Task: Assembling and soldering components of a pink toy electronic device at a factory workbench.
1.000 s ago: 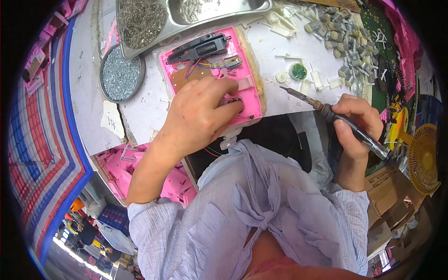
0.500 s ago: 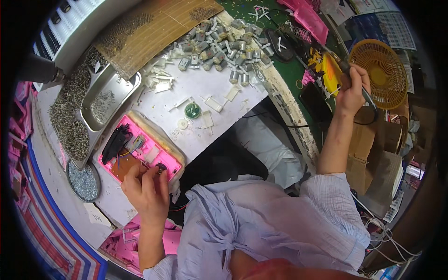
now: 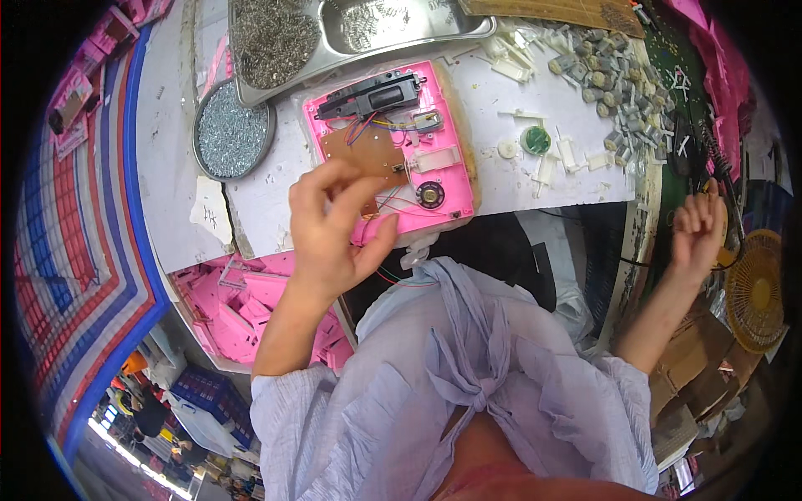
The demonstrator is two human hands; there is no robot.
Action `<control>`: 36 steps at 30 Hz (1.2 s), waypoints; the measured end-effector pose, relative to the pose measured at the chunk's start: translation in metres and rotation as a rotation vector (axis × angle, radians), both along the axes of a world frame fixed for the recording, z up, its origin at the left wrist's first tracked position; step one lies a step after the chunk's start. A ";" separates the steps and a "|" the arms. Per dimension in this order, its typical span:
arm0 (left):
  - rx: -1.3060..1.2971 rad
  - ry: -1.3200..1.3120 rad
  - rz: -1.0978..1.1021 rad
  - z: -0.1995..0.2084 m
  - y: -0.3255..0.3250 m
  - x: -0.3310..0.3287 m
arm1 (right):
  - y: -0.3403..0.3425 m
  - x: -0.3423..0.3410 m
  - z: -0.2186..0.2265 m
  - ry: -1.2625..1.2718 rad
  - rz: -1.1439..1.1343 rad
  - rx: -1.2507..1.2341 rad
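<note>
On the white table lies an open pink plastic casing. It holds a black plastic part, a brown circuit board, a small motor, a round speaker and thin coloured wires. My left hand hovers over the casing's near left corner, thumb and fingers apart, with nothing visible in them. Red and green wires hang off the near edge. At the right, my right hand has loosely bent, separated fingers and appears to hold nothing. Beside it are a black coiled holder and a dark cable.
A metal tray of small metal parts and a round dish of silvery pieces stand beyond the casing. Small motors are heaped at the far right, near a green spool. Pink shells fill a container below; a yellow basket is at right.
The view has turned left. My left hand has lifted from the casing's wires, its fingers spreading. My right hand, earlier around a black-handled soldering iron, now appears to have let it go.
</note>
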State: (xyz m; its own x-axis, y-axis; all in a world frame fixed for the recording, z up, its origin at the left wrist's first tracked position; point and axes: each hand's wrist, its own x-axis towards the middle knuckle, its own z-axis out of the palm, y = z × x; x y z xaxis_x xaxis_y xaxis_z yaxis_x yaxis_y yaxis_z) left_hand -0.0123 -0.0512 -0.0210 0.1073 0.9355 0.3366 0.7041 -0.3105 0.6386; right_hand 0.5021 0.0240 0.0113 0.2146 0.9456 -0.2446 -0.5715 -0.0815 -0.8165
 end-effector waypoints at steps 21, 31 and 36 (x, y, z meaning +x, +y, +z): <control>0.105 0.010 -0.081 -0.011 0.028 -0.001 | -0.014 -0.314 -0.025 -1.545 0.582 0.740; 0.137 -0.016 -0.096 -0.017 0.031 0.002 | -0.013 -0.318 -0.025 -1.596 0.540 0.744; 0.127 -0.012 -0.094 -0.015 0.027 0.001 | -0.013 -0.302 -0.018 -1.539 0.645 0.742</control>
